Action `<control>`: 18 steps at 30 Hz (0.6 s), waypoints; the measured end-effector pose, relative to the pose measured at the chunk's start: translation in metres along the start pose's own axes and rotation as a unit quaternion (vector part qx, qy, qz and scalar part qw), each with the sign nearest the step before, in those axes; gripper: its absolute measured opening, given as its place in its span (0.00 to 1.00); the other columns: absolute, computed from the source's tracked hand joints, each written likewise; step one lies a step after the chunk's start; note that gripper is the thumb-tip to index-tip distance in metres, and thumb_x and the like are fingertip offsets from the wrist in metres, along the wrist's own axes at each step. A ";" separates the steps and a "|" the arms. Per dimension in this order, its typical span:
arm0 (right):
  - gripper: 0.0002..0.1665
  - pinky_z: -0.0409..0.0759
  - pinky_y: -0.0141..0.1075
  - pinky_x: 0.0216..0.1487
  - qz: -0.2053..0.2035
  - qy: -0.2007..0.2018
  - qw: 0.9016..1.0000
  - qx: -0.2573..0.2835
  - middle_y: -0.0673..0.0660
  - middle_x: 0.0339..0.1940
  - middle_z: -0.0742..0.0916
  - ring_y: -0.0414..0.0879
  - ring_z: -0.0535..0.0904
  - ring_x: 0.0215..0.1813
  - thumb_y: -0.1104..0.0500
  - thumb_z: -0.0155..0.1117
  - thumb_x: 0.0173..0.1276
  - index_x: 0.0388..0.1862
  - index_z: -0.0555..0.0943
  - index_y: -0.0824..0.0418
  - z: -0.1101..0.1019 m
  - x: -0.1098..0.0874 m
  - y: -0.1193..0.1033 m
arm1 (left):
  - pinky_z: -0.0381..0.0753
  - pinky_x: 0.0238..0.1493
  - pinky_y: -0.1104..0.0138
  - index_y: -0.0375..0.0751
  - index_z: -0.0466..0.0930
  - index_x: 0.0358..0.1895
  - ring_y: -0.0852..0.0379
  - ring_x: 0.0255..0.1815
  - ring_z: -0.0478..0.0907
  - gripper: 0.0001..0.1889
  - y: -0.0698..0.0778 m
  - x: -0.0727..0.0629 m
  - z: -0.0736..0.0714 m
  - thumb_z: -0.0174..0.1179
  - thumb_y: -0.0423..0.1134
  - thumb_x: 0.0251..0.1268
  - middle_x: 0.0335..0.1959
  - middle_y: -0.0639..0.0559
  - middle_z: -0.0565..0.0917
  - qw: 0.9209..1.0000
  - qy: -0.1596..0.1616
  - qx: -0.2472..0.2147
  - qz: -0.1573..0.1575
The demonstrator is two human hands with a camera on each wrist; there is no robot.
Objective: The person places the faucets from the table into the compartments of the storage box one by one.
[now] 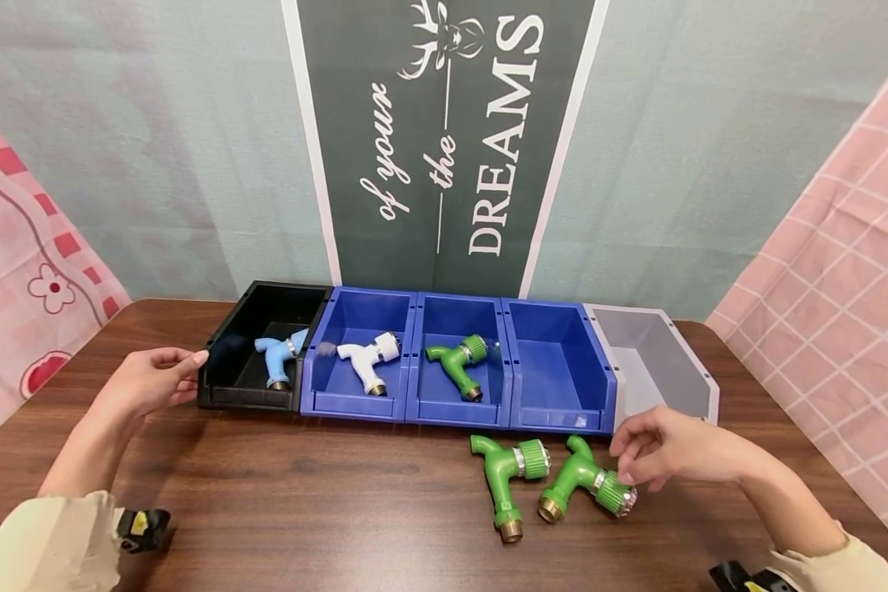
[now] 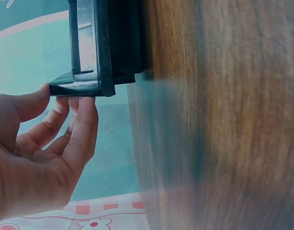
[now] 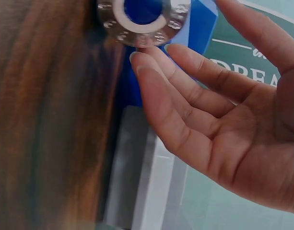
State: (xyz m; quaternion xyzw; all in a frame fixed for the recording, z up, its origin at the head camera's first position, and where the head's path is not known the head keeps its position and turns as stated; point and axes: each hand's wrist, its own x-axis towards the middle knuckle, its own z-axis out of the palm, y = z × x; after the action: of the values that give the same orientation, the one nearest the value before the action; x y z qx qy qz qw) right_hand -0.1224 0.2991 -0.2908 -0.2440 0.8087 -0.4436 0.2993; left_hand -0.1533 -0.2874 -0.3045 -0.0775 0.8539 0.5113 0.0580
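Note:
My left hand (image 1: pixel 148 380) holds the outer side of the black bin (image 1: pixel 247 399), thumb at its rim and fingers against the wall, as the left wrist view also shows. Two green faucets lie on the table in front of the bins: one faucet (image 1: pixel 501 477) with its knob to the right, the other faucet (image 1: pixel 579 473) beside it. My right hand (image 1: pixel 673 448) is at that second faucet's knob (image 1: pixel 614 493). In the right wrist view the fingertips (image 3: pixel 144 72) are by the knob's metal rim (image 3: pixel 173 26), the thumb spread apart from them.
The joined bins hold a light blue faucet (image 1: pixel 275 358) in the black one, then a white faucet (image 1: pixel 370 360) and a smaller-looking green faucet (image 1: pixel 459 363) in blue ones. A bare blue bin (image 1: pixel 555 370) and a grey bin (image 1: pixel 654 345) stand on the right. Cloth hangs behind.

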 end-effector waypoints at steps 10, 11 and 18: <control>0.11 0.80 0.39 0.21 0.011 -0.006 1.000 0.003 0.52 0.25 0.82 0.38 0.78 0.27 0.68 0.65 0.55 0.35 0.75 0.71 0.012 -0.002 0.011 | 0.81 0.31 0.71 0.20 0.68 0.45 0.64 0.25 0.73 0.23 -0.002 0.001 0.000 0.47 0.45 0.69 0.25 0.53 0.73 1.000 0.003 0.000 0.003; 0.11 0.80 0.39 0.21 0.013 -0.006 1.000 0.001 0.53 0.25 0.82 0.38 0.77 0.27 0.67 0.66 0.55 0.35 0.76 0.71 0.012 -0.002 0.012 | 0.81 0.31 0.71 0.20 0.68 0.45 0.64 0.25 0.73 0.23 -0.003 0.001 0.000 0.48 0.45 0.69 0.25 0.53 0.73 1.000 0.003 0.000 0.004; 0.11 0.80 0.39 0.21 0.030 -0.008 1.000 0.002 0.53 0.25 0.81 0.37 0.76 0.27 0.66 0.67 0.54 0.34 0.76 0.69 0.015 -0.003 0.014 | 0.81 0.31 0.71 0.21 0.69 0.44 0.64 0.25 0.73 0.23 -0.002 0.001 0.000 0.47 0.45 0.70 0.25 0.53 0.72 1.000 0.002 0.002 0.001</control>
State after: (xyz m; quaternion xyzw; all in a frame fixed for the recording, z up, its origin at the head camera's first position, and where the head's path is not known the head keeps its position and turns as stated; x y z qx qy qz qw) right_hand -0.1120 0.2992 -0.3085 -0.2230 0.8122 -0.4341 0.3197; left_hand -0.1539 -0.2887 -0.3064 -0.0773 0.8554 0.5092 0.0557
